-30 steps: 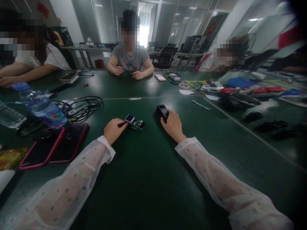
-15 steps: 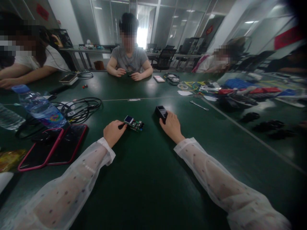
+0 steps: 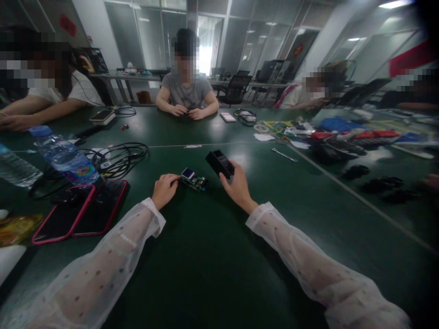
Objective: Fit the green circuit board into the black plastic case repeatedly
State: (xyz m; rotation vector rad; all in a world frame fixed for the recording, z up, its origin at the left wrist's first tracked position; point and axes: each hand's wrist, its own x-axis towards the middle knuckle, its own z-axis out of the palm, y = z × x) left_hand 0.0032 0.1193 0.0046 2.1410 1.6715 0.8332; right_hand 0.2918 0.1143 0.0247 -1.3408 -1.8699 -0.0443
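Note:
A small green circuit board [image 3: 195, 182] with a little square screen lies on the dark green table. My left hand [image 3: 165, 189] is at its left end, the index fingertip reaching its edge and the thumb bent apart below; no firm grip shows. To the right of the board, my right hand [image 3: 236, 185] holds a black rectangular case [image 3: 218, 163] between thumb and fingers. The case is tilted, and its near end points toward the board without touching it. Part of its right side is hidden behind the fingers.
Two red-edged phones [image 3: 99, 208] and a water bottle [image 3: 65, 155] stand at left beside coiled black cables [image 3: 128, 157]. A wrench [image 3: 284, 155] lies at right, near a heap of cables and bags [image 3: 346, 132]. A person in grey [image 3: 187, 93] sits opposite.
My right hand has moved left with the black case, turning it and lifting it somewhat. My left fingers have loosened at the board's edge. The board has hardly moved.

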